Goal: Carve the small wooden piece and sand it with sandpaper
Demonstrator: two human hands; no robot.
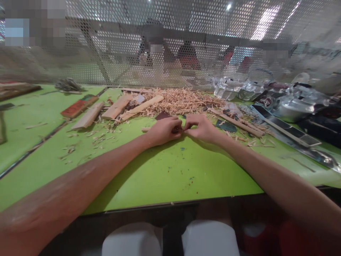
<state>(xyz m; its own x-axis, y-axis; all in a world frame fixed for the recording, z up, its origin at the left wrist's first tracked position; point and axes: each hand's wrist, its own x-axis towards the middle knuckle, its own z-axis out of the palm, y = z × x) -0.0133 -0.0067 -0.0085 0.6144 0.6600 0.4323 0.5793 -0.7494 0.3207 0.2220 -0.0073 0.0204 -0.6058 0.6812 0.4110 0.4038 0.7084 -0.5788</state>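
My left hand point(165, 131) is curled closed above the green tabletop point(170, 177), near its middle. Fingertip to fingertip with it, my right hand point(201, 128) makes a pinch. Whatever lies between the fingers is small, dark and mostly hidden. The end of a pale wooden stick point(145, 130) shows beside my left wrist; whether it is held or lies on the table I cannot tell. Just beyond the left knuckles is a flat dark-red piece point(163, 115), possibly sandpaper. A dark green scrap point(226, 125) lies to the right of my right hand.
Behind my hands spreads a heap of wood shavings point(186, 101). Wooden blocks point(89, 116) and an orange-red block point(77, 107) lie left. Foil-like silver bundles point(226, 88) and a long dark-panelled strip point(285, 126) stand right. A perforated metal screen point(119, 53) closes the back.
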